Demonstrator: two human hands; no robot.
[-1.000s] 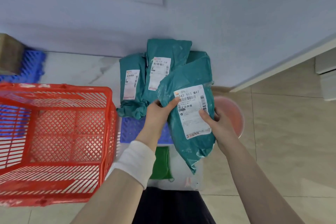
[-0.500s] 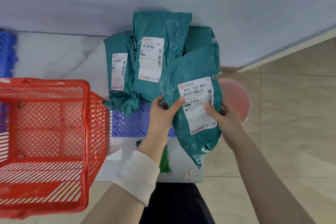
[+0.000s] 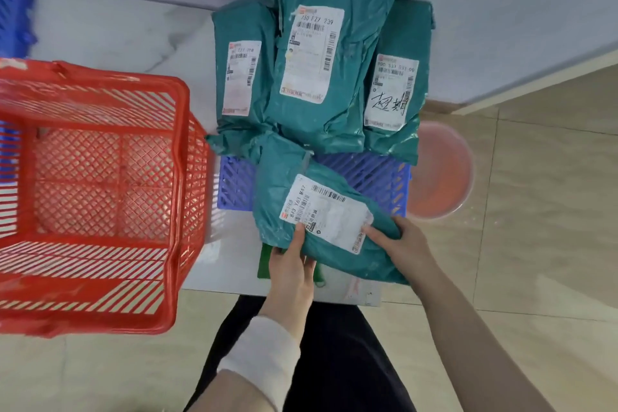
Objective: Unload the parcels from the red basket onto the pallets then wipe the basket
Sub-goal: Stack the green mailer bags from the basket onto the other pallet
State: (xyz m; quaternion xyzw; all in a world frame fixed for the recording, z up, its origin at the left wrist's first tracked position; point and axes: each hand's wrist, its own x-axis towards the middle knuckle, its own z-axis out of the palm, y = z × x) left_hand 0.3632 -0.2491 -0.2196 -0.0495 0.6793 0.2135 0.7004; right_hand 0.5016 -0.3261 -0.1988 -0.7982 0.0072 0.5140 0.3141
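A teal parcel with a white label (image 3: 321, 211) lies across the near part of the blue pallet (image 3: 378, 177). My left hand (image 3: 292, 264) grips its near left edge, thumb on the label. My right hand (image 3: 401, 244) holds its near right end. Behind it, three more teal parcels lean against the wall: left parcel (image 3: 240, 77), middle parcel (image 3: 321, 53), right parcel (image 3: 398, 87). The red basket (image 3: 180, 177) stands to the left on the floor; I see no parcels inside it. A green cloth (image 3: 267, 261) shows under my left hand.
A pink basin (image 3: 441, 174) sits right of the pallet. Another blue pallet (image 3: 15, 20) lies at the far left by the wall. The wall runs close behind the parcels. Beige tiled floor stretches to the right.
The parcel in my hands has turned from upright to lying flat and come down onto the front of the pallet. A third leaning parcel, hidden before, now shows.
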